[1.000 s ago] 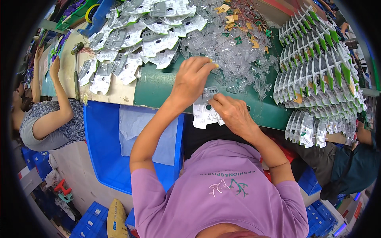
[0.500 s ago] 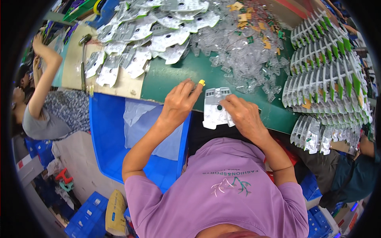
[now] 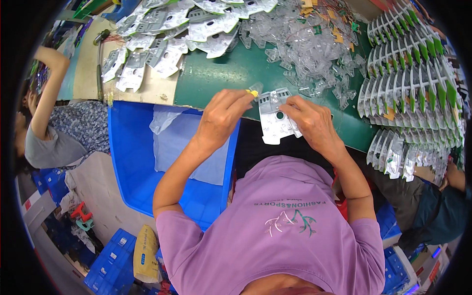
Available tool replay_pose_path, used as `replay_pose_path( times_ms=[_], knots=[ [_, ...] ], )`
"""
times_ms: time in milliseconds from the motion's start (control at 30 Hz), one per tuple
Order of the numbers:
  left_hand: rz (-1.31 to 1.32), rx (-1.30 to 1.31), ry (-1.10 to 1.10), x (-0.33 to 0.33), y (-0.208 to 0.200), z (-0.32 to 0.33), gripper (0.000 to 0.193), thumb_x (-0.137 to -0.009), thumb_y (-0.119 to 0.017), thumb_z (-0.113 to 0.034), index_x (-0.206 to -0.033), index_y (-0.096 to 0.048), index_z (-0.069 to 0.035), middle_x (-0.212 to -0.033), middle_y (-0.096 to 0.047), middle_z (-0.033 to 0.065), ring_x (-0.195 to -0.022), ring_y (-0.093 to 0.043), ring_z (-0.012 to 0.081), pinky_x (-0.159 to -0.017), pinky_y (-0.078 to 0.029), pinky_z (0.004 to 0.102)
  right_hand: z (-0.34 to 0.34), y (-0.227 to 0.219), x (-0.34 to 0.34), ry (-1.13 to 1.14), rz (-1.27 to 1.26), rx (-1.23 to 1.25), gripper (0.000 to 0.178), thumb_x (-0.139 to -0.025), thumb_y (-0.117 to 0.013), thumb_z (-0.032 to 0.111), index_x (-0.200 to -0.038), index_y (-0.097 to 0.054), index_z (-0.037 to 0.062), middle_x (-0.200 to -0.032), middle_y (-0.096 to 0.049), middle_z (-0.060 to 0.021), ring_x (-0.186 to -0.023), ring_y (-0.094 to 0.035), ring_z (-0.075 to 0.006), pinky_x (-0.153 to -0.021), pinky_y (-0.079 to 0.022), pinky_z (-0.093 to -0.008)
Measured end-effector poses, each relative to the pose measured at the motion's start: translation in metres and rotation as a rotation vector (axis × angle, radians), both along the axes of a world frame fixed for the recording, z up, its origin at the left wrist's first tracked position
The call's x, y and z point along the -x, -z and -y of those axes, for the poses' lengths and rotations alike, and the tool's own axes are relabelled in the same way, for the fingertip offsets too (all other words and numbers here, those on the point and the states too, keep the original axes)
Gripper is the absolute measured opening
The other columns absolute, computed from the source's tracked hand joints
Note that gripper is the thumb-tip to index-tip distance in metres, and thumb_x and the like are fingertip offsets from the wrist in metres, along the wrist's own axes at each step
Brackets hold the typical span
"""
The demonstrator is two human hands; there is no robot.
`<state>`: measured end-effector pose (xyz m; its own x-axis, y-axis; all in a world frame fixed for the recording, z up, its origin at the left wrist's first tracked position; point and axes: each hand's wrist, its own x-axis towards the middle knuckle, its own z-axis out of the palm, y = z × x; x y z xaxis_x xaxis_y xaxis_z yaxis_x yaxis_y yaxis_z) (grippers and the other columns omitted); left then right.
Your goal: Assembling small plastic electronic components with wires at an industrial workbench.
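Note:
My right hand (image 3: pixel 314 123) grips the right side of a white and grey moulded plastic panel (image 3: pixel 273 123), which has a round hole and a row of slots. The panel is held slightly tilted at the table's near edge. Close to its upper left corner, my left hand (image 3: pixel 220 118) has thumb and fingers pinched together. One left fingertip wears a yellow cover (image 3: pixel 252 93). A small clear plastic piece (image 3: pixel 256 87) shows at these fingertips; its lower part is hidden.
Similar panels (image 3: pixel 211 27) lie stacked at the far left of the green table (image 3: pixel 211 73). Loose clear pieces (image 3: pixel 305 49) are heaped behind my hands. Rows of upright panels (image 3: pixel 408 93) stand at right. A blue bin (image 3: pixel 128 162) sits below the table, left. A screwdriver-like tool (image 3: pixel 101 54) lies far left.
The panel has shifted a little right and tilted in my right hand. My left fingers have drawn together, and a clear piece now shows at their tips. The whole view has shifted slightly.

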<state>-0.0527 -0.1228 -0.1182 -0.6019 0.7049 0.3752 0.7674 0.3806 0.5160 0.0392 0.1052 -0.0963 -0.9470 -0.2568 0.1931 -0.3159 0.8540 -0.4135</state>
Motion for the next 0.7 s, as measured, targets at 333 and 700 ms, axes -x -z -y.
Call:
replay_pose_path(
  times_ms=[333, 700],
  knots=[
    [-0.166, -0.013, 0.182, -0.013, 0.006, -0.034, 0.025, -0.075, -0.065, -0.002, -0.100, -0.067, 0.002, -0.104, -0.063, 0.0113, -0.102, -0.064, 0.0283, -0.082, -0.052, 0.0379, -0.004, 0.014, -0.002, -0.040, -0.154, 0.017, 0.024, -0.073, -0.063, 0.001, -0.096, -0.063, 0.0031, -0.088, -0.059, -0.0057, -0.070, -0.062, -0.0209, -0.057, -0.051, -0.0344],
    [-0.014, -0.185, 0.092, -0.023, 0.026, -0.038, 0.032, -0.072, -0.075, -0.003, -0.103, -0.067, -0.001, -0.098, -0.067, 0.0102, -0.100, -0.064, 0.0278, -0.079, -0.052, 0.0368, -0.001, 0.007, -0.002, 0.169, -0.004, 0.241, 0.008, -0.080, -0.064, 0.003, -0.087, -0.061, 0.0042, -0.092, -0.060, -0.0076, -0.074, -0.064, -0.0266, -0.060, -0.050, -0.0387]
  ],
)
